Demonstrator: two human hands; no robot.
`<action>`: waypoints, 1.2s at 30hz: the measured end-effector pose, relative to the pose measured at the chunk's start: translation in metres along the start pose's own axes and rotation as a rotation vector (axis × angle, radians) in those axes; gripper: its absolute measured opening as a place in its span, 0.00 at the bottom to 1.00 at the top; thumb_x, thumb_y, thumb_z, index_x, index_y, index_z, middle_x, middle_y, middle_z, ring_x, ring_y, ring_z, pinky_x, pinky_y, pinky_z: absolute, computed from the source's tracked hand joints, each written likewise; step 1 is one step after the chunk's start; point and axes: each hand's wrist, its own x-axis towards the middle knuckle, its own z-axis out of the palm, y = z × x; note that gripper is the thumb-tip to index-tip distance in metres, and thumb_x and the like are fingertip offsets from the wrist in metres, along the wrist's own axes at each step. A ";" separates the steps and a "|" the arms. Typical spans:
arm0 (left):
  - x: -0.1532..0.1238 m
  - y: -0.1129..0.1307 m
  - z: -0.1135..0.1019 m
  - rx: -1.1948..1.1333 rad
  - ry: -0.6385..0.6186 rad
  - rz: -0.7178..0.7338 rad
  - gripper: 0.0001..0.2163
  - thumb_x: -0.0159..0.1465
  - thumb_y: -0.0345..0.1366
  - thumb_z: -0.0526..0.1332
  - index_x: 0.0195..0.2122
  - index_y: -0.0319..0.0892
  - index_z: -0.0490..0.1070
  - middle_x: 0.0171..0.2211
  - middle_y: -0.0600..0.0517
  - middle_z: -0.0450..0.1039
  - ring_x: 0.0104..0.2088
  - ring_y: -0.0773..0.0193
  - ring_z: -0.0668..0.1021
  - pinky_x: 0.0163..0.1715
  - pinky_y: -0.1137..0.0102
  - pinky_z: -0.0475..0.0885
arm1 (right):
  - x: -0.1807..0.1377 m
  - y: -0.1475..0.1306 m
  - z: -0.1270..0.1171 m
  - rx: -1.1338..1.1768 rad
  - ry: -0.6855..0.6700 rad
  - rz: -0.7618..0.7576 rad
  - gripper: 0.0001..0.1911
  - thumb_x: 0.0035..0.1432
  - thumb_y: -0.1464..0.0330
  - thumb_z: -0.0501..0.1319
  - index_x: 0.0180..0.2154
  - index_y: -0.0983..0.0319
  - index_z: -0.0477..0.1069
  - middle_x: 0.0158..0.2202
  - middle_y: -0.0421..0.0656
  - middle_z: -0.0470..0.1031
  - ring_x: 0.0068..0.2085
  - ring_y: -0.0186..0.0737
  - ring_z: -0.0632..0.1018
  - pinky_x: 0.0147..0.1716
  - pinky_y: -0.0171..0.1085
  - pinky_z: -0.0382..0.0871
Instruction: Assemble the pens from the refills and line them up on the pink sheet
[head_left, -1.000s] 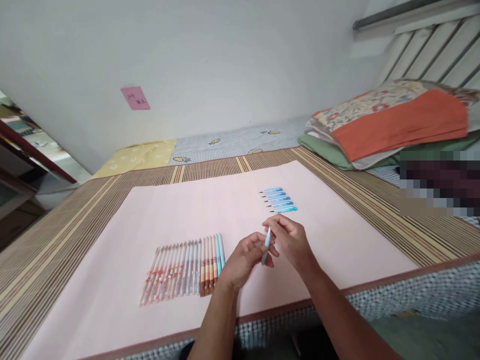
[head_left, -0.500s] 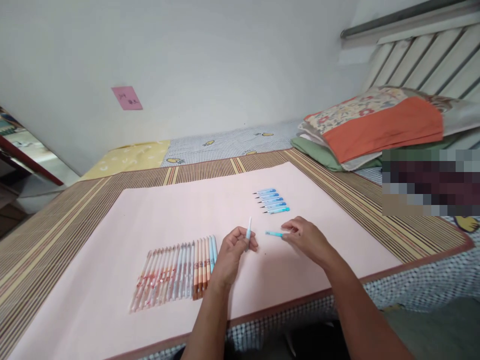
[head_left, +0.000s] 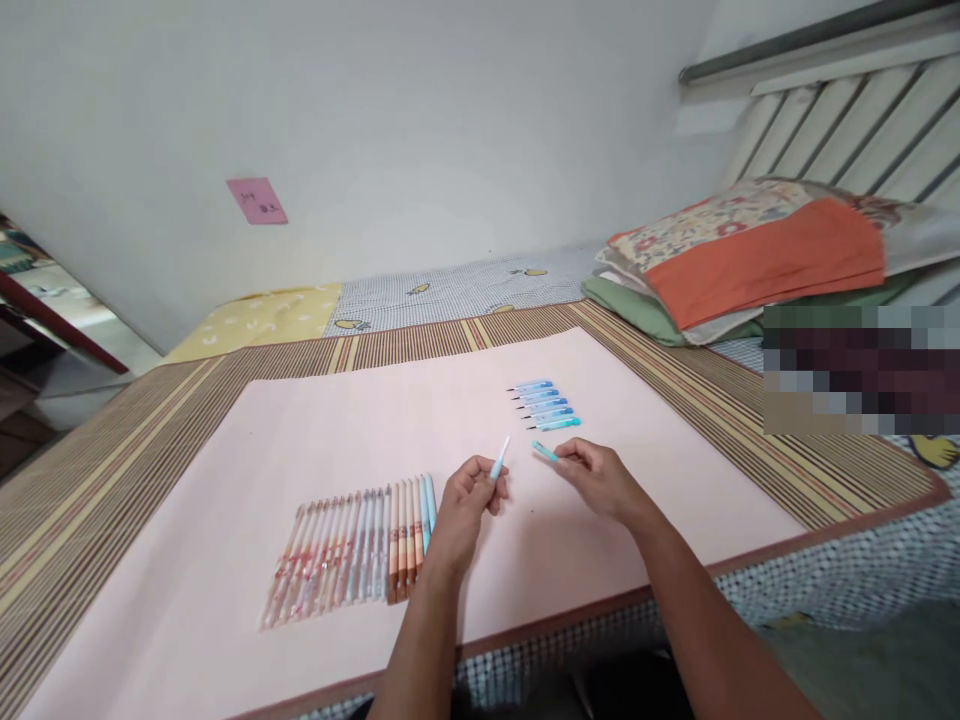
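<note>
My left hand (head_left: 471, 495) is closed around a light-blue pen (head_left: 499, 458), its white end pointing up and away from me. Between the fingertips of my right hand (head_left: 601, 480) is a short turquoise pen cap (head_left: 544, 451), held just right of the white end and apart from it. Beyond both hands, several blue pens (head_left: 544, 403) with dark points lie in a row, a turquoise one (head_left: 556, 425) nearest me. Left of my left forearm is a longer row of pens (head_left: 337, 550): clear reddish ones, orange-brown ones (head_left: 403, 545) and light-blue ones (head_left: 430, 505), partly hidden by the forearm.
Pink paper (head_left: 337, 430) lies on a striped mat (head_left: 285, 360) over checked cloth (head_left: 450, 280). Folded bedding (head_left: 780, 260) is piled at the far right, beside a blurred-out patch. A pink note (head_left: 257, 201) is on the wall.
My right hand has moved slightly up and left, and the cap in it now tilts upward. The pen in my left hand leans further right.
</note>
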 end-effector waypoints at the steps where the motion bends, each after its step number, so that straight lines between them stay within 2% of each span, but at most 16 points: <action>1: 0.000 0.001 0.000 -0.002 0.004 -0.006 0.09 0.63 0.40 0.62 0.38 0.39 0.75 0.27 0.53 0.70 0.25 0.69 0.66 0.29 0.72 0.61 | 0.000 -0.002 0.002 0.072 -0.009 0.003 0.15 0.59 0.57 0.64 0.38 0.62 0.72 0.31 0.39 0.73 0.30 0.35 0.69 0.30 0.36 0.61; 5: 0.001 0.003 0.000 0.018 0.012 -0.028 0.10 0.62 0.40 0.63 0.38 0.39 0.76 0.27 0.53 0.71 0.23 0.71 0.65 0.27 0.73 0.59 | -0.001 -0.010 0.011 0.334 -0.060 0.000 0.17 0.57 0.56 0.67 0.38 0.62 0.71 0.37 0.46 0.79 0.37 0.40 0.76 0.37 0.39 0.67; 8: 0.002 0.003 0.000 0.050 0.042 -0.032 0.10 0.61 0.41 0.64 0.38 0.39 0.77 0.27 0.53 0.71 0.23 0.70 0.64 0.27 0.72 0.59 | -0.001 -0.012 0.015 0.475 -0.112 0.022 0.17 0.56 0.56 0.68 0.38 0.62 0.69 0.34 0.45 0.79 0.31 0.37 0.75 0.31 0.38 0.66; 10: 0.002 0.003 0.000 0.067 0.061 -0.028 0.10 0.61 0.41 0.64 0.39 0.40 0.77 0.27 0.53 0.72 0.23 0.70 0.64 0.27 0.72 0.60 | -0.001 -0.011 0.016 0.532 -0.110 0.021 0.16 0.57 0.57 0.69 0.38 0.62 0.70 0.32 0.43 0.79 0.26 0.33 0.71 0.26 0.35 0.62; 13: 0.002 0.004 0.000 0.110 0.072 -0.020 0.11 0.61 0.41 0.63 0.39 0.40 0.78 0.26 0.53 0.71 0.23 0.69 0.64 0.26 0.72 0.59 | 0.000 -0.012 0.015 0.572 -0.084 0.002 0.16 0.56 0.58 0.69 0.39 0.62 0.71 0.31 0.41 0.77 0.24 0.31 0.66 0.23 0.34 0.56; 21: 0.002 0.003 0.002 0.223 0.059 -0.022 0.10 0.61 0.39 0.62 0.38 0.42 0.79 0.26 0.53 0.72 0.25 0.67 0.66 0.28 0.71 0.60 | -0.001 -0.021 0.006 0.522 0.038 -0.048 0.16 0.54 0.58 0.70 0.37 0.60 0.73 0.23 0.36 0.68 0.26 0.34 0.68 0.27 0.35 0.60; 29: 0.000 0.005 0.003 0.370 0.053 -0.011 0.11 0.61 0.35 0.60 0.39 0.42 0.81 0.27 0.53 0.73 0.28 0.64 0.68 0.31 0.69 0.62 | -0.004 -0.026 -0.006 0.403 0.061 -0.083 0.15 0.54 0.57 0.69 0.36 0.61 0.75 0.24 0.37 0.70 0.26 0.34 0.69 0.28 0.36 0.64; 33: -0.001 0.002 0.001 0.552 0.076 0.080 0.13 0.60 0.32 0.59 0.42 0.45 0.82 0.33 0.51 0.76 0.31 0.61 0.70 0.34 0.68 0.63 | -0.006 -0.032 -0.013 0.244 0.087 -0.088 0.14 0.51 0.58 0.70 0.34 0.61 0.76 0.26 0.38 0.71 0.26 0.34 0.68 0.27 0.35 0.64; 36: -0.001 -0.002 0.000 0.649 0.051 0.152 0.14 0.62 0.32 0.60 0.45 0.48 0.82 0.34 0.51 0.76 0.31 0.60 0.71 0.34 0.67 0.63 | -0.008 -0.032 -0.014 0.173 0.048 -0.093 0.13 0.51 0.58 0.70 0.33 0.61 0.77 0.28 0.39 0.72 0.27 0.34 0.68 0.26 0.34 0.63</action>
